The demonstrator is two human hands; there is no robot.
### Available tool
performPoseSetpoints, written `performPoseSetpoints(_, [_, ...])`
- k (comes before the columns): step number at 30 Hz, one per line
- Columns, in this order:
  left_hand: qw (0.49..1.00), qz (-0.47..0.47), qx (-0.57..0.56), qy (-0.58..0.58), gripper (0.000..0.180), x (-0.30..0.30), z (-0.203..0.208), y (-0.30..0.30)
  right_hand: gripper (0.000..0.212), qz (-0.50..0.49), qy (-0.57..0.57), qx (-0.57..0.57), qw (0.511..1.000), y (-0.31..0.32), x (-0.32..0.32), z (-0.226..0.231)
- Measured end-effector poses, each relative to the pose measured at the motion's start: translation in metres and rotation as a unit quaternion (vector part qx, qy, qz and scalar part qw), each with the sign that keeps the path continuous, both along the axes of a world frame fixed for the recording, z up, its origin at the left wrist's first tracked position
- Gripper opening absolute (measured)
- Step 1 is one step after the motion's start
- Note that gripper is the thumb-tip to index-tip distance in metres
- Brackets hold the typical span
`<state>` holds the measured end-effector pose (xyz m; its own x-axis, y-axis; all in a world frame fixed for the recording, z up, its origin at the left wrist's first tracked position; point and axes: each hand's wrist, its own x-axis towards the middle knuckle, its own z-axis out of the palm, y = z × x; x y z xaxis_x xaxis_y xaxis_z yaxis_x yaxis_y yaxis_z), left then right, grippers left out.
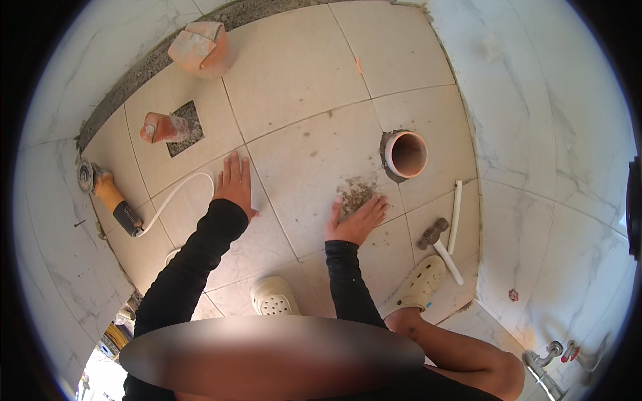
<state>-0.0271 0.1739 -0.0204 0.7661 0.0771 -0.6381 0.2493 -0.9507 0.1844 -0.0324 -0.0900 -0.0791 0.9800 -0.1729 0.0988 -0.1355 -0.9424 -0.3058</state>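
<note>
Left hand (234, 182) flat, fingers spread, on floor tile (301, 160); right hand (356, 219) flat, empty, touching grey debris patch (356, 192) near orange pipe opening (406, 154).

beige floor tiles (301, 73), white grey-veined wall tiles (568, 134), an orange pipe mouth (406, 154), cream clogs (274, 296), black sleeves (200, 254).

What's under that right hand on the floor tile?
The right hand lies flat on a beige floor tile, at the edge of a patch of grey crumbly debris. Whatever is beneath the palm is covered.
</note>
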Motion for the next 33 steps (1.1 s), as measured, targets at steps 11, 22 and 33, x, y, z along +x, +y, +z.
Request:
performPoseSetpoints(11, [0.995, 0.018, -0.077, -0.061, 0.140, -0.014, -0.023, 0.009, 0.075, 0.011, -0.064, 0.310, 0.949, 0.212, 0.270, 0.035])
performPoseSetpoints(22, [0.999, -0.013, -0.002, -0.053, 0.137, -0.012, -0.032, -0.001, 0.034, 0.193, -0.156, 0.424, 0.871, 0.045, 0.289, 0.177])
performPoseSetpoints(33, [0.948, -0.110, -0.168, -0.246, 0.075, 0.022, 0.014, -0.045, 0.027, -0.087, 0.093, 0.295, 0.947, -0.138, 0.018, 0.067])
